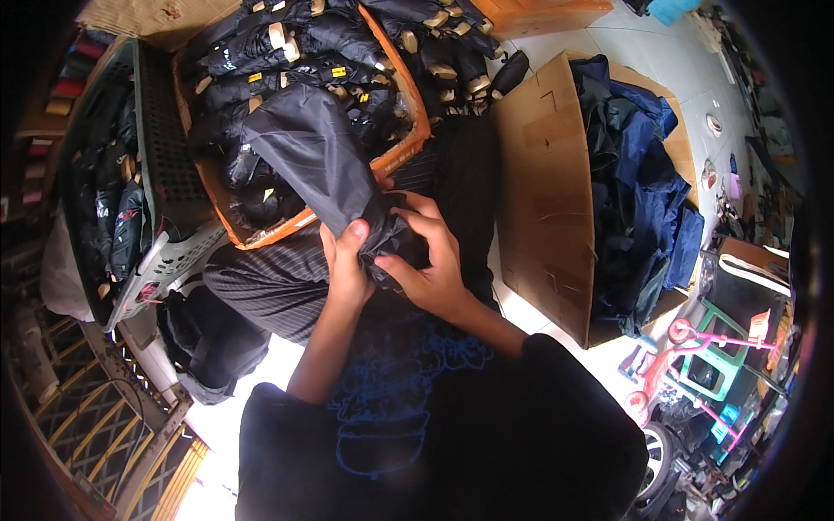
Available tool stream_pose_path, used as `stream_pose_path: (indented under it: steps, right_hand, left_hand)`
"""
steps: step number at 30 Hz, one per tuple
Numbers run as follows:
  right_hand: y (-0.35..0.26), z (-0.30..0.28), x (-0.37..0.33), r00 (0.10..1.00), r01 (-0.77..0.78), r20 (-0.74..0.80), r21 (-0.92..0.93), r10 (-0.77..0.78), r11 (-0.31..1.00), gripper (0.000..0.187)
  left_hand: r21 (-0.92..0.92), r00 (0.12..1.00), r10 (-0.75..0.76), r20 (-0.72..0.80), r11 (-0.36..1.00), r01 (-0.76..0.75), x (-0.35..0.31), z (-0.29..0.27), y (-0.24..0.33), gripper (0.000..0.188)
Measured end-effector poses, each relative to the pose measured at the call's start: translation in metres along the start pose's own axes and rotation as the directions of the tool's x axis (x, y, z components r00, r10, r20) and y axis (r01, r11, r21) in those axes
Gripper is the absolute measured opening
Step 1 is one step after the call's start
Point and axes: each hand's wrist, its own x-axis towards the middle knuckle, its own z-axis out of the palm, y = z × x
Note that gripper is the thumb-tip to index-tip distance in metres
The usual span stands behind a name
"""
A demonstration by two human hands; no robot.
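Note:
Above my lap, both hands hold a black folding umbrella point(313, 152) with its loose cloth reaching away to the upper left. My left hand point(345, 256) has its thumb pressed on the gathered fabric. From the other side my right hand point(434, 265) curls its fingers and thumb round the bunched end. What lies inside the bunched cloth is hidden. Just beyond, an orange-rimmed box point(407, 152) is filled with rolled black umbrellas point(334, 30), several with pale handles and some with yellow tags.
At the left a dark plastic basket point(178, 143) holds more rolled umbrellas. A cardboard box point(543, 200) full of dark blue and black cloth point(638, 165) stands at the right. Farther right are a pink scooter point(673, 360) and a green stool point(717, 347). A metal lattice gate point(95, 417) is at lower left.

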Motion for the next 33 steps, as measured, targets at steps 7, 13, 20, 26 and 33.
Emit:
stream_pose_path:
  steps: [7,13,20,26,33]
  right_hand:
    - [-0.012,-0.010,0.004,0.980,-0.064,0.187,-0.043,0.071,0.997,0.068]
    - [-0.013,-0.008,-0.004,0.964,-0.116,0.210,-0.210,0.160,0.971,0.067]
    - [-0.008,-0.006,-0.006,0.977,-0.128,0.146,-0.168,0.153,0.978,0.061]
    - [-0.017,-0.010,0.010,0.986,0.013,0.166,-0.237,0.028,0.972,0.053]
    - [-0.033,-0.017,0.020,0.966,-0.021,0.241,-0.294,0.096,0.956,0.054]
  left_hand:
    - [-0.070,0.994,-0.055,-0.090,0.996,0.049,-0.002,-0.022,-0.015,0.077]
    - [-0.167,0.995,-0.074,-0.068,0.984,0.062,0.000,-0.002,0.003,0.070]
    - [-0.148,0.996,-0.073,0.057,0.986,0.081,-0.006,0.001,0.011,0.065]
    - [-0.093,0.998,-0.037,0.056,0.995,0.042,0.002,0.009,0.014,0.070]
    - [-0.101,0.997,-0.064,0.036,0.993,0.068,-0.003,0.009,0.016,0.067]
